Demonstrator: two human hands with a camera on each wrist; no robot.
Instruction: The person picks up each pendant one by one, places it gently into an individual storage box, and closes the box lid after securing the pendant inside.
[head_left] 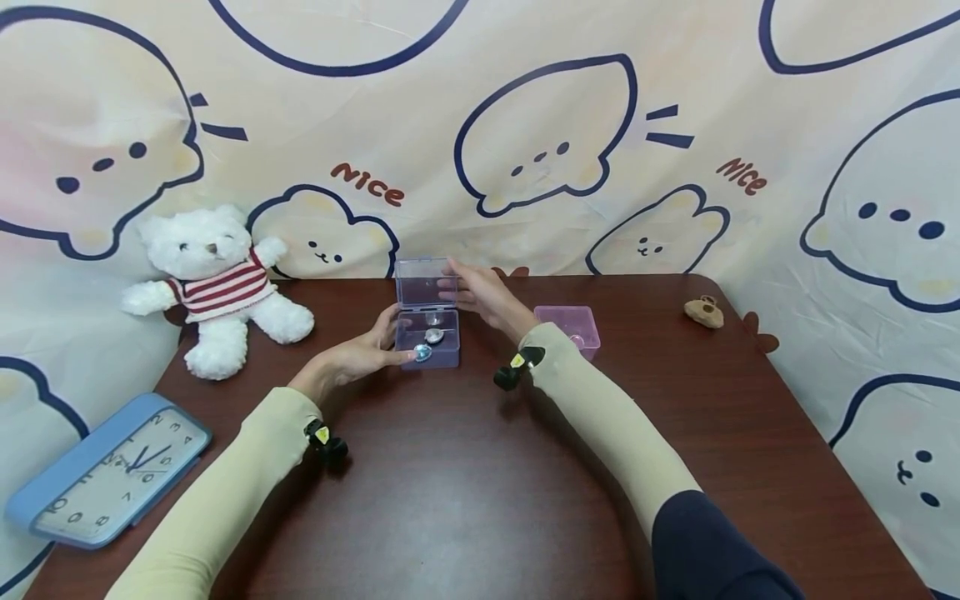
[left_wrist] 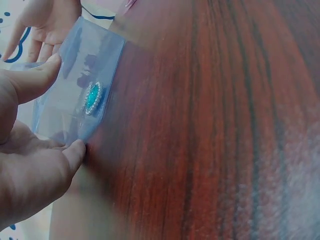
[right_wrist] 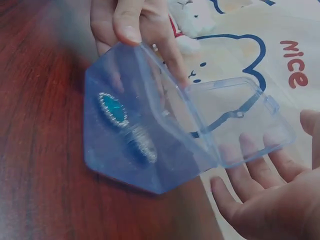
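Observation:
A small clear bluish plastic box stands on the table with its hinged lid raised upright. Inside lie several shiny jewelled pieces; one has a teal oval stone with a sparkling rim. My left hand grips the box from its left side, thumb near the front and fingers farther back. At the lid's right edge is my right hand, its fingers extended and touching the lid. In the right wrist view these fingers show behind the clear lid, with the thumb apart from it.
A pink plastic box sits right of the clear box, partly behind the right sleeve. A white teddy bear leans at the back left, and a blue clock lies at the left. A tan stone-like object rests at the far right.

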